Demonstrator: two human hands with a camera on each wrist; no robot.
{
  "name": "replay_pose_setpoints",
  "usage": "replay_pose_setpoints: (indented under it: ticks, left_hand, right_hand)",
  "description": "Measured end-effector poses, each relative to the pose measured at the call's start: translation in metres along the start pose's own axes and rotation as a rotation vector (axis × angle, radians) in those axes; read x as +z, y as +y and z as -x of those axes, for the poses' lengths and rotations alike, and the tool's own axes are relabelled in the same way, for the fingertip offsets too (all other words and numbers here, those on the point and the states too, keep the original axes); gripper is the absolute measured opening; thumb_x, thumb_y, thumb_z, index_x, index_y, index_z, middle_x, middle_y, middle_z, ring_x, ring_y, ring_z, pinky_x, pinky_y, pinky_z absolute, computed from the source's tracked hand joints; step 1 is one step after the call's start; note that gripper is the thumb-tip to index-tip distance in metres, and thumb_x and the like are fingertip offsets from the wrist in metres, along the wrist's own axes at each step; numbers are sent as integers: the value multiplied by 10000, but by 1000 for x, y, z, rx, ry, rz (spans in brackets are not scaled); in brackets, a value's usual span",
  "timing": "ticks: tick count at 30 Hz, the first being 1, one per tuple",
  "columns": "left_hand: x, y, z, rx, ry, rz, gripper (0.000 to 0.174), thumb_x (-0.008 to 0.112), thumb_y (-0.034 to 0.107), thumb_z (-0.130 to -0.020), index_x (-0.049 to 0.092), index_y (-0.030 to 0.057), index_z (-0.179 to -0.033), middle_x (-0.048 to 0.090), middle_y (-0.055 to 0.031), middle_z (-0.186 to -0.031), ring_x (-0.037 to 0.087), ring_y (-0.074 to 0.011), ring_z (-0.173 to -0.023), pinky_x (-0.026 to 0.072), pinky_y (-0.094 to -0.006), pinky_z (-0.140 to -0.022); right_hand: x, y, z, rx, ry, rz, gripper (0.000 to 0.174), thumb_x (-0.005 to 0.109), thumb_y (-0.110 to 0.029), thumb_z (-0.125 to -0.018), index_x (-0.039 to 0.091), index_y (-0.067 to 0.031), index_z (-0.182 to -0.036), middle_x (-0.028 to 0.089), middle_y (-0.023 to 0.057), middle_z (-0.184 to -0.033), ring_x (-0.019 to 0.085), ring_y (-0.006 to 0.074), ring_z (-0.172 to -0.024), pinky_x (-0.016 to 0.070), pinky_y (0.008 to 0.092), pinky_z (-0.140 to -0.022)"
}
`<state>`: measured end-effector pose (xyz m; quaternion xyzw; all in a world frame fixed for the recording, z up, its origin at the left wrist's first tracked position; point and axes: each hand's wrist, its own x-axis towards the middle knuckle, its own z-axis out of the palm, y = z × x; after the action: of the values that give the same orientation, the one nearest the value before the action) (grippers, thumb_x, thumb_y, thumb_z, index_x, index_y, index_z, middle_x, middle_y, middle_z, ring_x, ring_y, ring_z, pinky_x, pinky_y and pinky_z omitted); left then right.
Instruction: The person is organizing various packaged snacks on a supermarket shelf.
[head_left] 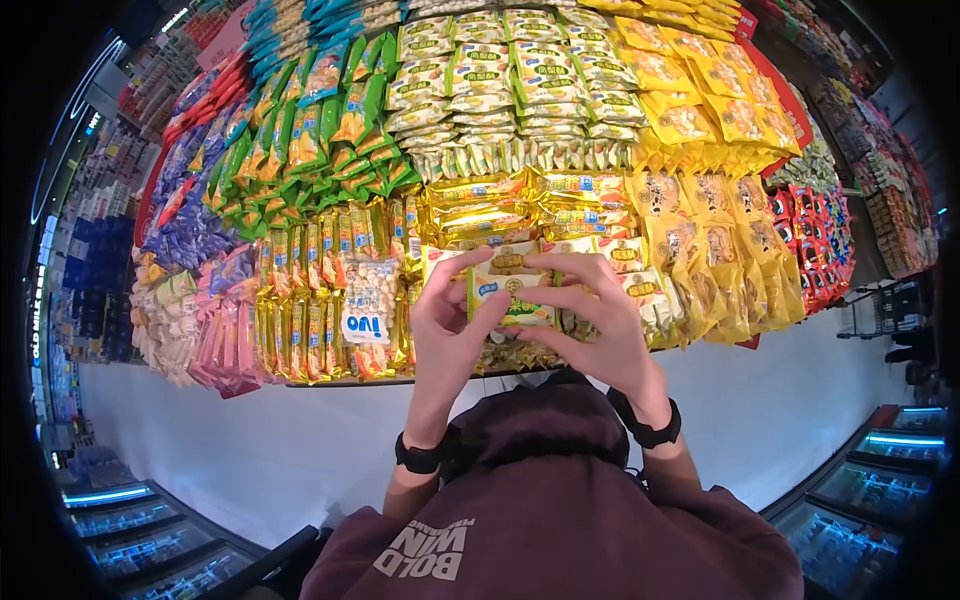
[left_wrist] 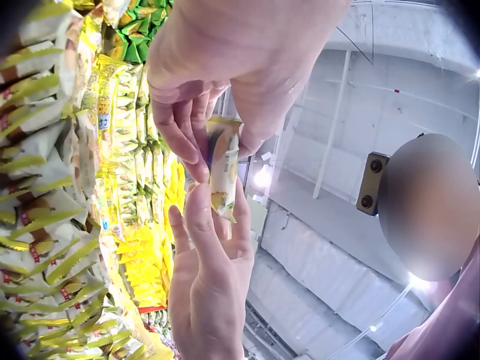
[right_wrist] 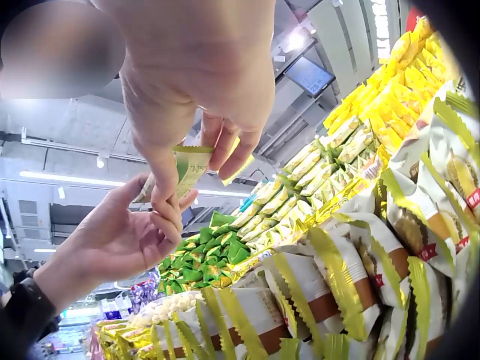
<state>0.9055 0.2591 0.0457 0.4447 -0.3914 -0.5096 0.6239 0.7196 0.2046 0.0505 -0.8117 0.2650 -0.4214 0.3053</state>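
Note:
Both hands hold a small white-and-green snack packet (head_left: 517, 302) up in front of the display, its printed face turned toward the head camera. My left hand (head_left: 443, 325) pinches the left end between thumb and fingers. At the other end, my right hand (head_left: 612, 325) has its thumb below and fingers above, gripping the edge. In the left wrist view the packet (left_wrist: 223, 169) shows edge-on between the two hands. The right wrist view shows printing on the packet's back (right_wrist: 193, 166). Similar white packets (head_left: 625, 255) lie just behind the hands.
Gold-wrapped packets (head_left: 480, 205) sit behind the hands, with green bags (head_left: 310, 130) at far left and yellow bags (head_left: 720, 90) at right. A clear bag of white pieces (head_left: 369, 300) lies left of the hands. Lit freezers (head_left: 850, 500) stand behind the person.

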Motion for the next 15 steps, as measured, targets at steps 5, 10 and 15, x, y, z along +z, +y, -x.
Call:
replay_pose_setpoints:
  ticks: [5,10,15]
  left_hand:
    - [-2,6,3,-38,-44,-41,381,692,-9,-926,582,-23,-1291,719,-75,-959,682,-101,-822,575,-244,-662]
    - [-13,-9,6,89,-46,-347,253,816,84,-843,725,-2,-1063,607,43,-667,534,-18,-616,371,-195,-542]
    - [-14,-11,6,89,-9,-378,215,844,106,-817,759,6,-987,590,65,-633,501,-6,-583,340,-201,-534]
  right_hand:
    - [3,10,4,18,45,1,326,819,-42,-762,757,-96,-1078,717,59,-1106,661,237,-981,530,349,-848]
    - [12,10,10,229,126,-240,248,778,-24,-842,714,-8,-1081,744,97,-992,688,156,-838,535,284,-794]
    - [18,0,8,346,133,-560,364,741,-47,-909,611,16,-1243,744,102,-1058,667,93,-940,521,250,-839]
